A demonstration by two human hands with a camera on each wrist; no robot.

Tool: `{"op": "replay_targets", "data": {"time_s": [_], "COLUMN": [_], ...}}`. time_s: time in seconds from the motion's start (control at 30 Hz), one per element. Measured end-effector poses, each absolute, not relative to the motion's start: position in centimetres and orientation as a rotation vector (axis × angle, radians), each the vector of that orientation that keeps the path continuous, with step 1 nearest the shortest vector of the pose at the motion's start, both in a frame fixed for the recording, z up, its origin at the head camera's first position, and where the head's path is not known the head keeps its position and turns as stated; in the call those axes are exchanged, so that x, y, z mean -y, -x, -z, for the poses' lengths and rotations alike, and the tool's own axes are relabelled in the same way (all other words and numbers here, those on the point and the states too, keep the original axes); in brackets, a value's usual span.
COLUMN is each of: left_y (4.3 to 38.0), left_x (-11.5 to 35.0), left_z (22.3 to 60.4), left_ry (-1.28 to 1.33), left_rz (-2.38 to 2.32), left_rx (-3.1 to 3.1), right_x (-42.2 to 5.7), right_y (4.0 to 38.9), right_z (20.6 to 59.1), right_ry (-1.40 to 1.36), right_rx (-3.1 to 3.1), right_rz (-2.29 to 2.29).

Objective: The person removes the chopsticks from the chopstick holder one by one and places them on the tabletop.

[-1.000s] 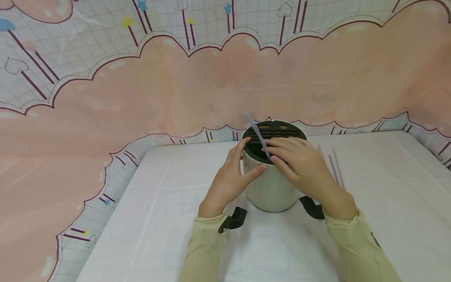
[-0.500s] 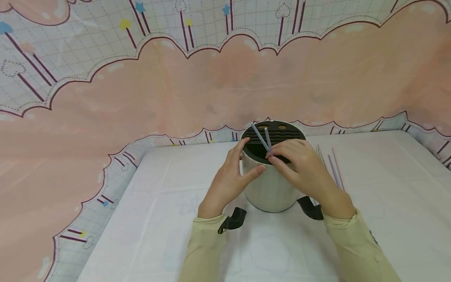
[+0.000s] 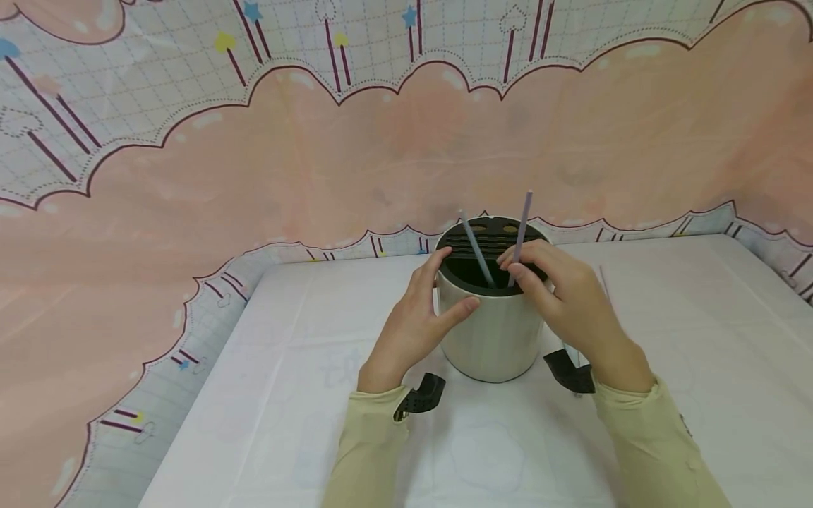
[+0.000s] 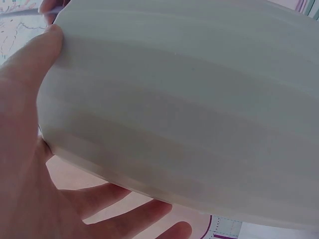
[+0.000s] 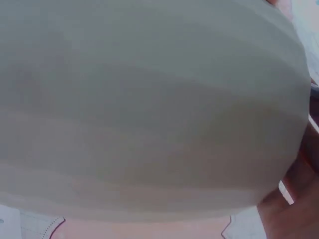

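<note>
A white cylindrical holder [image 3: 492,339] with a dark slotted top [image 3: 498,236] stands upright on the table. My left hand [image 3: 416,321] holds its left side near the rim, thumb in front. In the left wrist view, the fingers spread round the wall. At the front opening, my right hand [image 3: 565,300] pinches a purple straw [image 3: 524,222] between thumb and fingers; it stands nearly upright, its lower end hidden. A bluish straw [image 3: 475,245] leans left in the same opening, apart from the fingers. The holder [image 5: 149,109] fills most of the right wrist view, hiding the straws.
More thin straws lie on the table right of the holder; a pink one [image 3: 604,282] shows beside my right hand, the others mostly hidden behind it. A white cloth [image 3: 286,395] covers the table. A patterned peach curtain [image 3: 381,162] hangs behind.
My right hand has shifted right and lifted the purple straw from beside the bluish one into a more upright position. The bluish straw stands free of the hand. My left hand stays on the holder.
</note>
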State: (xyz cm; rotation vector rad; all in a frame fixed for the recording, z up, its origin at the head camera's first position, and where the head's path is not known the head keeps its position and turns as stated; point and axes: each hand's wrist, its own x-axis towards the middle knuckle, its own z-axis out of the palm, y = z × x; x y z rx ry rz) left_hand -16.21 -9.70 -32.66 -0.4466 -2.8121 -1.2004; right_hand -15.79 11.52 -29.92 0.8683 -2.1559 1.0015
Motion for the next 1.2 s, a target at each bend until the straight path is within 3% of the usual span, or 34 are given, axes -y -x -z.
{"op": "replay_targets", "data": {"time_s": [0.83, 1.2], "left_y": [16.3, 16.3], "left_x": [9.6, 9.7], "left_z": [32.8, 33.0], "left_ry": [0.456, 0.452], "left_rz": [1.188, 1.200], "left_rx": [2.791, 2.786], "right_x": [-12.8, -13.4], "right_y": [14.2, 14.7], "right_z": [27.6, 28.1], "right_ry": [-0.587, -0.536], "right_rx": [1.697, 1.758], "right_rz": [-1.533, -1.442]}}
